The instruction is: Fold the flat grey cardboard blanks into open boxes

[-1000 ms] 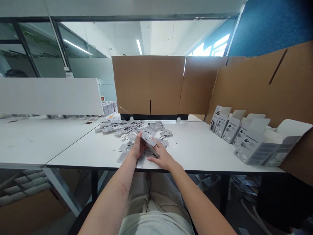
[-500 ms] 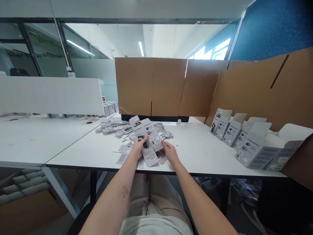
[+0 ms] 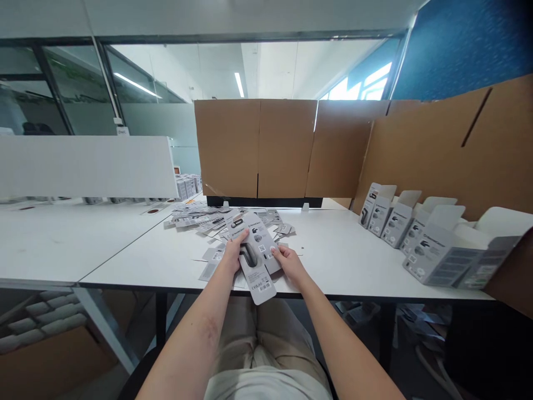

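A long grey-white printed card (image 3: 259, 282) with a dark product picture slants over the table's front edge. My left hand (image 3: 234, 253) is closed on its left side. Behind it and partly covered by it is a second printed card (image 3: 263, 236), whose right edge my right hand (image 3: 288, 262) pinches. The two cards overlap, spread like a fan. Under and behind them lies a loose pile of flat printed cards (image 3: 195, 214), reaching toward the cardboard screen.
Several open printed boxes (image 3: 433, 253) stand in a row on the right of the white table (image 3: 333, 261). Brown cardboard panels (image 3: 287, 150) rise behind and at the right. A white divider (image 3: 87, 166) stands at the back left.
The front card has moved down toward me, its lower end now past the table edge. The rear card has shifted slightly down and right with my right hand.
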Available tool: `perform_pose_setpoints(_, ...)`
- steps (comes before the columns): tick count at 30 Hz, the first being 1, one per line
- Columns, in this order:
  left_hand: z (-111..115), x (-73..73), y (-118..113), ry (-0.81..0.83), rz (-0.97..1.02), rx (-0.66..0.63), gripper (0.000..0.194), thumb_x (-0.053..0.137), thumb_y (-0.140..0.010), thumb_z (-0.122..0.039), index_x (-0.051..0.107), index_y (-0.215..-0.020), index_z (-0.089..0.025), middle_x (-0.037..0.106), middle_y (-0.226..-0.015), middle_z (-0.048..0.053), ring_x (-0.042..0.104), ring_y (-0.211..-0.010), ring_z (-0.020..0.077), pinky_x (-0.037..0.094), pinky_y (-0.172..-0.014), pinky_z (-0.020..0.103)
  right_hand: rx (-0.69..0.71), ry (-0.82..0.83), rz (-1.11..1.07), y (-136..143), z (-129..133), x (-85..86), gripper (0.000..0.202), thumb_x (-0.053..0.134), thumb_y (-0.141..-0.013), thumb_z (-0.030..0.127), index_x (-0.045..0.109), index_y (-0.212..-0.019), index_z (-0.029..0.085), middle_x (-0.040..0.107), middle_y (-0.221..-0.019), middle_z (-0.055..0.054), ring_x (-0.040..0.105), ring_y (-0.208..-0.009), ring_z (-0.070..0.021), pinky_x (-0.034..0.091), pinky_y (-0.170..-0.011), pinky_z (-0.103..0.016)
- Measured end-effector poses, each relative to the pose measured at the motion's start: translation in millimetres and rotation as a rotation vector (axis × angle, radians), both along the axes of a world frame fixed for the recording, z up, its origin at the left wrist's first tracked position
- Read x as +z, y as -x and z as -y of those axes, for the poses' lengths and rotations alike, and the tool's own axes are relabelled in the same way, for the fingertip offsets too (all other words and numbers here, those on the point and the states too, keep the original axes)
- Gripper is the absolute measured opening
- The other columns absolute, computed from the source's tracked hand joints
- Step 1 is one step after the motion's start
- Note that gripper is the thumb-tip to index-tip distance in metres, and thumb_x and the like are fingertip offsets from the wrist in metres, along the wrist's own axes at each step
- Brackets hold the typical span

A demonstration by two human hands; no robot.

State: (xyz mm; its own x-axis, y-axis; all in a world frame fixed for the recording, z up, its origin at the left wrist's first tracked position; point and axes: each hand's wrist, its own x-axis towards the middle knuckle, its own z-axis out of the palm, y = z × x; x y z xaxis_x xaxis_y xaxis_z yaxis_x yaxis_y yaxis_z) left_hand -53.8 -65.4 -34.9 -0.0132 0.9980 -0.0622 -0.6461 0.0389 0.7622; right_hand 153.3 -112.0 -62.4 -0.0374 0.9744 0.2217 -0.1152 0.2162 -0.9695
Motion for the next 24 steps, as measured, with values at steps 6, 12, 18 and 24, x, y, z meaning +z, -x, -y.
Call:
perform_pose_setpoints(6, -8.2, -6.7, -0.1, 0.021, -0.01, 0.162, 0.048, 0.109, -0.076, -0.016, 0.078, -0.113, -0.019, 0.092, -0.102, 0.009, 0.09, -0.084, 0.029, 0.077, -0.086, 0.044, -0.031, -0.021, 0.012, 2.9, 3.8, 3.4, 0.081, 0.096, -0.067, 0.098, 0.082, -0.091, 0.023, 0.084, -0.084, -0.006, 0.072, -0.074, -0.0258, 0.06, -0.069, -0.037)
perform_pose_setpoints(12, -9.7, -7.8, 1.3, 0.019, 0.017, 0.137, 0.043, 0.109, -0.083, -0.029, 0.083, -0.115, -0.016, 0.092, -0.106, 0.012, 0.09, -0.088, 0.0289, 0.077, -0.09, 0.043, -0.038, 0.013, 0.073, 1.3, 9.9, 7.2, 0.076, 0.097, -0.069, 0.093, 0.081, -0.09, 0.022, 0.081, -0.081, -0.006, 0.067, -0.064, -0.0222, 0.056, -0.06, -0.035)
perform_pose_setpoints(18, -8.3, -8.5, -3.6, -0.065, -0.006, 0.067, 0.045, 0.11, -0.086, -0.032, 0.084, -0.12, -0.018, 0.093, -0.116, 0.013, 0.092, -0.104, 0.0323, 0.075, -0.102, 0.046, -0.089, 0.01, 0.03, 1.8, 10.0, 7.8, 0.081, 0.097, -0.063, 0.097, 0.083, -0.089, 0.022, 0.079, -0.08, -0.006, 0.069, -0.07, -0.024, 0.06, -0.059, -0.036)
perform_pose_setpoints(24, -11.7, -10.1, -3.7, -0.088, 0.012, 0.098, 0.045, 0.109, -0.089, -0.036, 0.083, -0.123, -0.021, 0.093, -0.12, 0.011, 0.091, -0.112, 0.0319, 0.074, -0.106, 0.047, -0.132, -0.074, 0.063, 2.2, 9.3, 9.8, 0.079, 0.093, -0.067, 0.098, 0.079, -0.086, 0.023, 0.077, -0.076, -0.005, 0.067, -0.066, -0.0236, 0.058, -0.057, -0.035)
